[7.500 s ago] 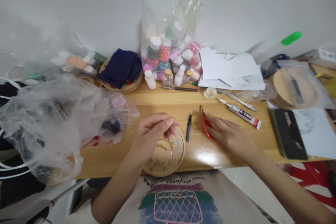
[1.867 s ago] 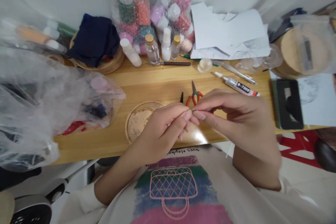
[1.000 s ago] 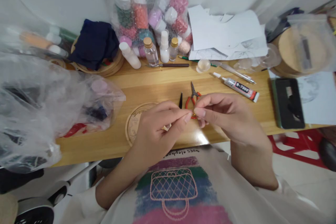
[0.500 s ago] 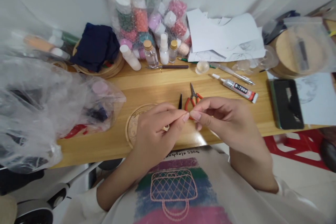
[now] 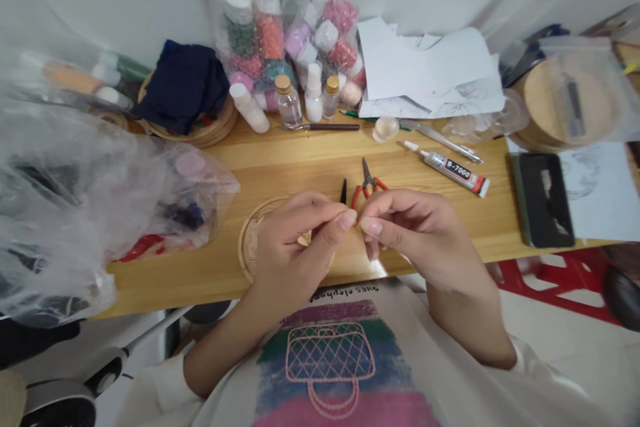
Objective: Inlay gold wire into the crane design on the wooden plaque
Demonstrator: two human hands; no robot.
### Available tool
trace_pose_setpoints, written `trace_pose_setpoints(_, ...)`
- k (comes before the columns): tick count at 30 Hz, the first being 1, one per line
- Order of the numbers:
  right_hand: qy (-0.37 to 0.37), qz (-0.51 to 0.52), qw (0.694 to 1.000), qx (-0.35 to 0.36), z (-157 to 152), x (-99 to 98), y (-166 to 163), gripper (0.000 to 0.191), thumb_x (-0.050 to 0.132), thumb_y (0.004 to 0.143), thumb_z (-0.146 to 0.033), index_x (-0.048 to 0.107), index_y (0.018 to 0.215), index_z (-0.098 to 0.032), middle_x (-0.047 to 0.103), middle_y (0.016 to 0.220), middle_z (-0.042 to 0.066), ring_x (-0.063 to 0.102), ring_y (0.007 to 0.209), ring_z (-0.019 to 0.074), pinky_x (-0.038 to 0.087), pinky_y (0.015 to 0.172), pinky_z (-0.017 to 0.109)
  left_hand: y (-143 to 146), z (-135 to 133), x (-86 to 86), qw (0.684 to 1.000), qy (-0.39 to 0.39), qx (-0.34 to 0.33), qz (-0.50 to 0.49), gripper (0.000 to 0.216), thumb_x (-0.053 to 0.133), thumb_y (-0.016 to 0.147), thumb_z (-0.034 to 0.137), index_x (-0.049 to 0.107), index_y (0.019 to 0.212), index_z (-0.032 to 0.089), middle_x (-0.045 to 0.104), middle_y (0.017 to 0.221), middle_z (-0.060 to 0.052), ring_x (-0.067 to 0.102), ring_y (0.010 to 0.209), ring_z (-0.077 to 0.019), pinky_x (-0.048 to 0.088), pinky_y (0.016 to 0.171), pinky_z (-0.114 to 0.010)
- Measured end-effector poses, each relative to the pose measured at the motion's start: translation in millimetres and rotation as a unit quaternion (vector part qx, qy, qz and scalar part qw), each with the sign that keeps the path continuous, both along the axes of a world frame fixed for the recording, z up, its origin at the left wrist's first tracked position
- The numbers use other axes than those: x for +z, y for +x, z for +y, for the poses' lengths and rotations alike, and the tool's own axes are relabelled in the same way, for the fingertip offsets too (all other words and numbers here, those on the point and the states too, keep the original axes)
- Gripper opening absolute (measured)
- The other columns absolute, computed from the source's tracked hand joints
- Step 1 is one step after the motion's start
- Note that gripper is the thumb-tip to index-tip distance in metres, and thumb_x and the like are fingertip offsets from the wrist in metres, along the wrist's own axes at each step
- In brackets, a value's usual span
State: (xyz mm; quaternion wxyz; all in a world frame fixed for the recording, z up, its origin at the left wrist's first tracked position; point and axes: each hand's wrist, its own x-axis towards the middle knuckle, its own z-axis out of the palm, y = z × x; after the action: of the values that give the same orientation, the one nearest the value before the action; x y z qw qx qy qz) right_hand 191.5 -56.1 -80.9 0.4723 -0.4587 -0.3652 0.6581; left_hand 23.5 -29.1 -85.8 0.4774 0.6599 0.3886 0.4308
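Note:
Thumb and forefinger of my left hand (image 5: 305,243) are pinched together over the front of the desk. Facing it, my right hand (image 5: 417,233) is pinched too, its fingertips a small gap away. A tiny gold-coloured bit shows at the right fingertips, too small to name; what the left fingertips hold is hidden. Under my left hand lies a round carved wooden disc (image 5: 247,240), partly covered, with something gold showing past the palm. Just beyond the fingertips are orange-handled pliers (image 5: 369,180) and the black tip of a tool (image 5: 344,191).
A B-7000 glue tube (image 5: 456,171), a dark-handled tool (image 5: 333,127) and small bottles (image 5: 289,103) lie or stand behind. Plastic bags (image 5: 75,207) crowd the left. A dark phone-like object (image 5: 545,199) lies right, near a wooden round box (image 5: 560,103). Papers (image 5: 425,70) are at the back.
My two hands have drawn slightly apart at the fingertips, and the left has shifted a little to the left. The things on the desk have stayed put.

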Motion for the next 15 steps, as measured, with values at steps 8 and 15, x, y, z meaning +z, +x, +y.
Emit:
trace_pose_setpoints(8, -0.02, 0.12, 0.992, 0.014, 1.1, -11.3, -0.9, 0.014, 0.078, 0.079, -0.027, 0.071, 0.073, -0.017, 0.065, 0.06, -0.004, 0.058, 0.045, 0.005, 0.045, 0.044, 0.016, 1.3, 3.2, -2.9, 0.986, -0.097, -0.034, -0.132, 0.017, 0.073, 0.085, 0.016, 0.081, 0.091, 0.03, 0.069, 0.073, 0.002, 0.057, 0.054, -0.0064, 0.048, 0.049, -0.02)
trace_pose_setpoints(15, -0.04, 0.173, 0.983, 0.039, 2.5, -13.7, -0.2, 0.018, 0.079, 0.079, -0.03, 0.071, 0.072, -0.016, 0.064, 0.057, -0.004, 0.057, 0.042, 0.0049, 0.043, 0.04, 0.014, 4.0, 6.3, -7.8, 0.966, -0.152, -0.092, -0.19, 0.017, 0.077, 0.081, 0.019, 0.081, 0.092, 0.031, 0.071, 0.075, 0.001, 0.055, 0.05, -0.0048, 0.046, 0.043, -0.016)
